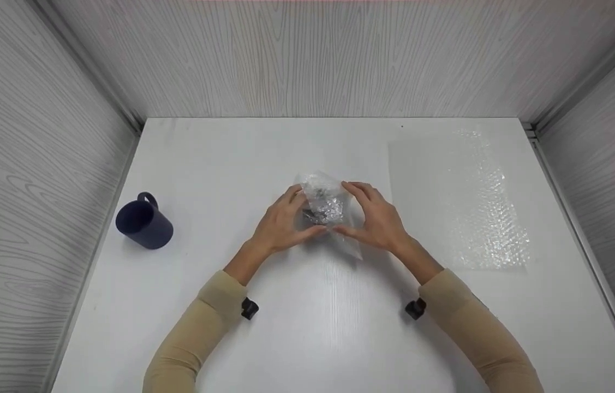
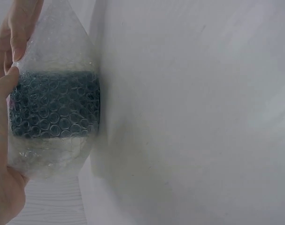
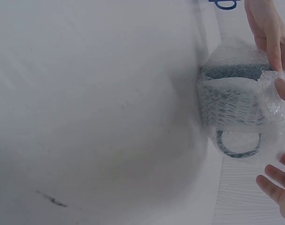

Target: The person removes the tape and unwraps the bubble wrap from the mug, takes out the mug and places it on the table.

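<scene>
Fingers, head view: left hand (image 1: 281, 221) and right hand (image 1: 375, 221) half-curled, holding a bubble-wrapped mug (image 1: 323, 203) between them, centre of white table (image 1: 307, 338); glare and wrap obscure its rim. Left wrist: mug upright, long axis vertical; left hand cut off at frame edge. Right wrist: handle (image 3: 239, 154) points toward right hand, its lower fingers spread.

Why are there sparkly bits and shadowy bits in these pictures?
Head view: light glints off the flat bubble wrap, mostly its right part, and off the wrapped mug. Left wrist view: a soft grey shadow falls on the table beside the wrapped mug. Right wrist view: a wide, soft-edged shadow dims the table.
</scene>
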Tool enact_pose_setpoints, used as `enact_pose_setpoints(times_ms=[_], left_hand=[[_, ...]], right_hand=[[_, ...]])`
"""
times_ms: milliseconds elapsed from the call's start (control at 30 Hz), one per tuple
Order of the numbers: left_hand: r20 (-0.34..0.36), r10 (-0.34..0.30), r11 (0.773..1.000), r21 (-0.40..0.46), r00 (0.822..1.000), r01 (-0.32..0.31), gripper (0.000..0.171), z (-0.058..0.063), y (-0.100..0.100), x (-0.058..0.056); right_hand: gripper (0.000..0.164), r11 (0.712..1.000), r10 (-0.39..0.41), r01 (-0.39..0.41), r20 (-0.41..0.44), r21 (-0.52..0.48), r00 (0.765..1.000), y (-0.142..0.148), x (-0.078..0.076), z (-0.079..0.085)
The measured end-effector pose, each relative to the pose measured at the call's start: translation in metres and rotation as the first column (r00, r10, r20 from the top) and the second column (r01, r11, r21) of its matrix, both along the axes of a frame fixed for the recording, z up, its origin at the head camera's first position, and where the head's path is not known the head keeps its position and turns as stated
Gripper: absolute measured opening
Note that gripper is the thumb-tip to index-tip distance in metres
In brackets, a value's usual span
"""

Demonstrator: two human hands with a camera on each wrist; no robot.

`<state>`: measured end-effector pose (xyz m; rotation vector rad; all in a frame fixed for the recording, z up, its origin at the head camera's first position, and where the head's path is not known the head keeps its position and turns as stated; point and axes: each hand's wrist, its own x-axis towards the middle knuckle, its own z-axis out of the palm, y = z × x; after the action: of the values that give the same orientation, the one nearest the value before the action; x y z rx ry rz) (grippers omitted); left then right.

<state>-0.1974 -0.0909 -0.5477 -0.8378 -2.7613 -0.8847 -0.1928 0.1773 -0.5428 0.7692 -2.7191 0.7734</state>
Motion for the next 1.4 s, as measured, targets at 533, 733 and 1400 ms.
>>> enact_pose_setpoints(times_ms=[533,733,1400], left_hand=[[-0.008,-0.061,0.998,-0.005,0.998,0.061,0.078,0.0,0.015,0.01],[-0.018,-0.102,0.995,0.008,0.995,0.102,0.075,0.0,0.023,0.012],[-0.018,-0.124,0.992,0.011,0.992,0.125,0.071,-0.002,0.037,0.019]], right_hand=[[0.095,0.997,-0.062,0.063,-0.022,0.038,0.998,0.015,0.026,0.006],[0.096,0.994,-0.093,0.095,-0.036,0.05,0.995,0.022,0.035,0.006],[0.095,0.986,-0.148,0.149,-0.023,0.071,0.989,0.035,0.052,0.004]])
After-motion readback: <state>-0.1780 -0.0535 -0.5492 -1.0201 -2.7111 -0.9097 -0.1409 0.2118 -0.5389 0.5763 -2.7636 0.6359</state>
